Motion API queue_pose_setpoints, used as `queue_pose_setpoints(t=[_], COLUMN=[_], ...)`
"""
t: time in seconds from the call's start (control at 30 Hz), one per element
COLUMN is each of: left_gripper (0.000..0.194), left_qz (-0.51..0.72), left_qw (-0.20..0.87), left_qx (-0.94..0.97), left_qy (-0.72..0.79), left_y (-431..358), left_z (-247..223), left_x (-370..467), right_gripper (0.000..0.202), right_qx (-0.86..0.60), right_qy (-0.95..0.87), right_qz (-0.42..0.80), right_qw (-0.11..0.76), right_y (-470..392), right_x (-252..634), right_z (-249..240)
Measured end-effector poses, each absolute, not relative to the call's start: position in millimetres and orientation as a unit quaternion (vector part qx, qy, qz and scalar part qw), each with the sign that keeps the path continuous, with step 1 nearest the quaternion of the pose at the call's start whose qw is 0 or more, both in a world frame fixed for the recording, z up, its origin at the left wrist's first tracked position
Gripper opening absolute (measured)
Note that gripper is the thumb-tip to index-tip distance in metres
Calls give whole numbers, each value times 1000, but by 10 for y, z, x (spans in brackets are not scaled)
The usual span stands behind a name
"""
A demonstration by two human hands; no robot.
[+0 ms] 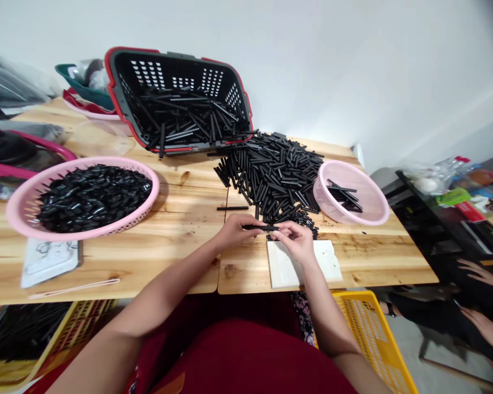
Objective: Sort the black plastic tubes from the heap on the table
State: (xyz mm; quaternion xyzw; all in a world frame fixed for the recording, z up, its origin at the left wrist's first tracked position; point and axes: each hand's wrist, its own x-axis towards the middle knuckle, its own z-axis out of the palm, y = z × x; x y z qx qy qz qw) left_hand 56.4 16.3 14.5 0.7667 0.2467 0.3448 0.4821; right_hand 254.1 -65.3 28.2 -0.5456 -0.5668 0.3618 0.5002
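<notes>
Between my hands, level above the front of the table, is a thin black tube. My left hand pinches its left end, and the fingers of my right hand close on its right end. Just beyond them spreads a large pile of short black tubes. One loose tube lies on the wood left of the pile. Under my right hand and wrist is a white board, partly covered by the arm.
A black basket with a red rim tips toward me, full of tubes. At left sits a pink basket of black pieces; at right, a pink bowl holding a few tubes. Yellow crates stand below the table. Another person's hand shows far right.
</notes>
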Motion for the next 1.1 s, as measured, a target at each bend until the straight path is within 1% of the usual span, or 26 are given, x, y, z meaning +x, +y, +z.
queue_pose_setpoints(t=[0.2,0.3,0.37,0.4,0.47,0.53,0.6,0.7,0.8,0.9,0.97,1.03,1.1], left_gripper=[38,34,31,31,34,39,44,46,47,48,48,48,49], left_qz=[350,384,397,395,387,396,425,455,451,426,407,383,344], left_qw=[477,428,420,439,517,608,674,718,740,758,758,747,716], left_qx=[764,782,783,774,722,630,533,447,411,409,433,477,553], left_qy=[258,240,229,229,248,275,283,280,284,278,270,260,249], left_y=[140,122,114,111,107,110,122,145,144,117,92,61,24], left_z=[188,189,190,193,201,198,175,118,81,85,101,124,149], left_x=[556,556,555,557,570,598,636,685,704,703,704,712,725], right_gripper=[40,41,41,41,41,41,42,42,41,45,54,66,70], right_qx=[-538,-539,-538,-536,-534,-535,-537,-531,-521,-515,-500,-478,-467], right_qy=[-506,-493,-495,-496,-489,-471,-451,-432,-430,-461,-493,-526,-549], right_qz=[449,453,439,432,423,419,418,427,425,442,481,513,515], right_qw=[503,511,523,529,544,562,577,590,603,572,524,481,465], right_y=[-616,-620,-629,-634,-640,-635,-620,-593,-576,-560,-537,-499,-455], right_x=[2544,2514,2491,2483,2469,2450,2407,2298,2203,2215,2281,2352,2388], right_z=[318,317,302,292,271,247,219,165,114,99,123,176,240])
